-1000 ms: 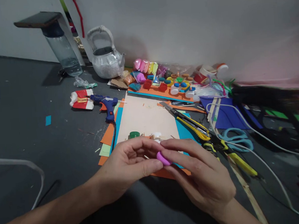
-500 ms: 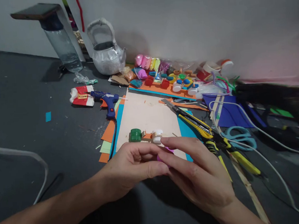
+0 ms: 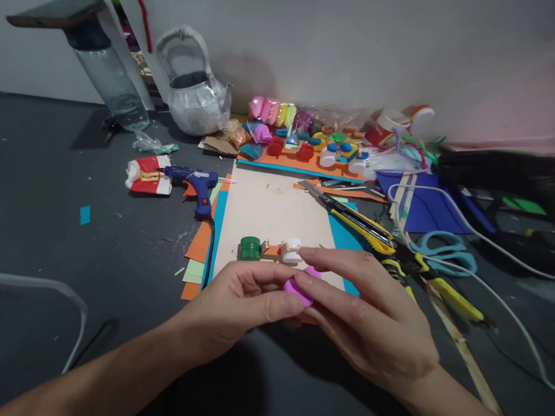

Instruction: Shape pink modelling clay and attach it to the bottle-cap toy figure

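Near cream rectangular paper point(image 3: 277, 208), the left hand point(image 3: 239, 306) and right hand point(image 3: 384, 318) are pinching rounded pink clay point(image 3: 296, 288), now less covered, suggesting shaping.

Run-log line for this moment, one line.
left hand: holding pink piece | right hand: fingers touching it | beyond: green cylinder, white cylinder, on pale sheet | utility knife: at sheet's right edge

Lump point(image 3: 298, 293) coloured pink-purple, cap point(image 3: 250, 248) coloured green, knife point(image 3: 362, 225) coloured yellow and black, glue gun point(image 3: 202, 188) coloured blue and orange, scissors point(image 3: 452, 253) tinted blue
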Available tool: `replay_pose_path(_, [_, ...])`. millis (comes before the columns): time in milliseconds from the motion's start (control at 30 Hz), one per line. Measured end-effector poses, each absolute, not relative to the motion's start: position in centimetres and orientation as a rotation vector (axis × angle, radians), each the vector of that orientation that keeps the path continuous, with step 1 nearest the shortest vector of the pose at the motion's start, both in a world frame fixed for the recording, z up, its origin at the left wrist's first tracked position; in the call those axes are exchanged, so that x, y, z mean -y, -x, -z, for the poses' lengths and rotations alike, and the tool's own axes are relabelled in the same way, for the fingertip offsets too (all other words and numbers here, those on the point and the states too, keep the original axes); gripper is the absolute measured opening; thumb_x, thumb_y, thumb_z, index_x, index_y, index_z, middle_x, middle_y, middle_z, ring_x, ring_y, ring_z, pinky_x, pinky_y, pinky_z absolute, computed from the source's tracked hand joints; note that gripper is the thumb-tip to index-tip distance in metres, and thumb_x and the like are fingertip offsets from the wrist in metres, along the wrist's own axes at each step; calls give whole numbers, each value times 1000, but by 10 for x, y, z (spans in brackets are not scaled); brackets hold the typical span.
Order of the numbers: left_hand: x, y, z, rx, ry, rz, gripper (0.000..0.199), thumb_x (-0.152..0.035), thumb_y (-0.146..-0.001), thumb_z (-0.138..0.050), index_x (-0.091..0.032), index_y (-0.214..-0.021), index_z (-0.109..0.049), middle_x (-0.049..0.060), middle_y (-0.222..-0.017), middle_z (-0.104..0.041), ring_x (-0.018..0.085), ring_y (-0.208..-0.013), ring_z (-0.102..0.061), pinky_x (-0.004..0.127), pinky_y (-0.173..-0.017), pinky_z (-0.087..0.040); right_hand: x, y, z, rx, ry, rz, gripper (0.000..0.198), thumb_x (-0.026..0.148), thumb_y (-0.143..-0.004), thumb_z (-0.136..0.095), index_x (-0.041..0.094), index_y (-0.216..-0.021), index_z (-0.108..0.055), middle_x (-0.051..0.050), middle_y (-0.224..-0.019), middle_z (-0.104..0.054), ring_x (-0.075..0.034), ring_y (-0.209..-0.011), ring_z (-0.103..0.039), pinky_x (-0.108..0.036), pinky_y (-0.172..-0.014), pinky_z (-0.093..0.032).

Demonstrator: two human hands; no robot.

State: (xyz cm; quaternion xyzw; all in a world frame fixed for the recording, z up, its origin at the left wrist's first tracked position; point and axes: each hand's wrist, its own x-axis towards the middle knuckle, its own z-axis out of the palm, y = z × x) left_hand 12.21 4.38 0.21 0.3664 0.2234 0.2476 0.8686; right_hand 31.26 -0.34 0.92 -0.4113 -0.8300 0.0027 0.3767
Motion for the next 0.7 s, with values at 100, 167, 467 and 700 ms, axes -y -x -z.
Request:
replay_pose_path(100, [-44,-122,-2,-458,-752,-527,17,-22,-83,-73,-23,-99,-80,1,-83,-79,12,-82,-71,21,-83,-52,4,-312,-9,2120,1042,-14,30,14,-88,-66,18,-118,-67,-14,-121,-70,-23,-112,-68,-38,-89,-59])
replay_pose_path(167, [-44,-121,-2,-462,-752,-530,16,-22,-83,-74,-23,-98,-80,2,-83,-79,13,-82,-72,23,-84,-53,4,-312,-10,2129,1037,2,27,14,-89,-65,18,-115,-68,-14,-120,-70,-23,-112,-68,-38,-90,-59])
replay_pose_path(467, [-43,-123,-1,-528,-751,-538,18,-27,-75,-80,-20,-92,-80,4,-86,-79,18,-84,-73,29,-87,-55,2,-314,-14,2201,1036,145,27,15,-88,-67,27,-111,-70,-8,-112,-74,-24,-106,-71,-40,-86,-62])
replay_pose_path(700, [-45,-123,-5,-434,-725,-554,24,-9,-82,-71,-27,-94,-81,-3,-83,-79,7,-79,-70,14,-80,-51,1,-314,-11,2153,1013,37,33,16,-87,-68,21,-119,-63,-14,-122,-70,-25,-112,-67,-41,-87,-59])
